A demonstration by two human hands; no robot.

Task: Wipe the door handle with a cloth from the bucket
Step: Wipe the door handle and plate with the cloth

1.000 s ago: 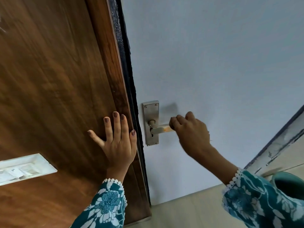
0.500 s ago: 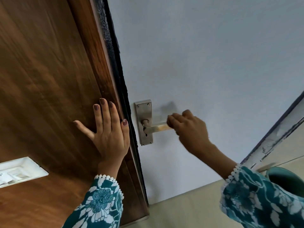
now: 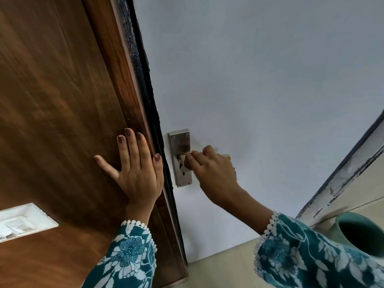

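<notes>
A steel door handle plate [image 3: 180, 157] is fixed on the pale grey door [image 3: 259, 90]. My right hand [image 3: 212, 171] is closed around the lever right at the spindle and hides nearly all of it. A small yellow-orange bit [image 3: 227, 156] shows past the knuckles; I cannot tell whether it is cloth or the lever's end. My left hand [image 3: 135, 169] lies flat with fingers spread on the brown wooden panel [image 3: 58, 111], beside the dark door edge. A teal bucket [image 3: 361, 235] stands low on the right, its inside dark.
A white switch plate [image 3: 22, 222] sits in the wooden panel at the lower left. A worn pale frame strip [image 3: 342, 179] runs diagonally on the right. Beige floor [image 3: 224, 267] shows below the door.
My right hand has slid left along the lever from its end to the spindle, covering the part that showed before. My left hand stays flat on the wood.
</notes>
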